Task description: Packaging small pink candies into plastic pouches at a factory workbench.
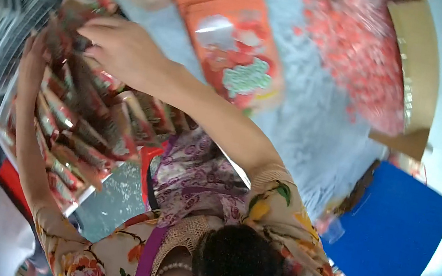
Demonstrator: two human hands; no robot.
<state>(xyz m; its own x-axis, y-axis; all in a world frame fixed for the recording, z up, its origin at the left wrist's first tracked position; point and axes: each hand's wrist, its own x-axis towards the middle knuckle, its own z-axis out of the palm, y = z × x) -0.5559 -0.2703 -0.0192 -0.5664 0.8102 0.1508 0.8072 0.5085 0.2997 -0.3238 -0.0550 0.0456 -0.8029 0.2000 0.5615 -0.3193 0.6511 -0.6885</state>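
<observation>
My left hand (34, 59) and my right hand (123, 51) are at the far end of a white crate (77, 199) filled with standing, filled pouches (63, 110). Between them are several brownish-red pouches (62, 30), smeared by motion. My right hand reaches across from the right, fingers bent over the pouches' tops, with a ring on one finger. From the outer left side, my left hand holds the same pouches, its fingers pointing up along them. The fingertips are partly hidden among the packs.
A stack of flat orange pouches (232, 39) lies on the pale blue-grey cloth (298, 134). An open cardboard box (417, 66) holds pink-red wrapped pieces (358, 62). At right is a blue panel (393, 233); white wire racks (0, 34) stand at left.
</observation>
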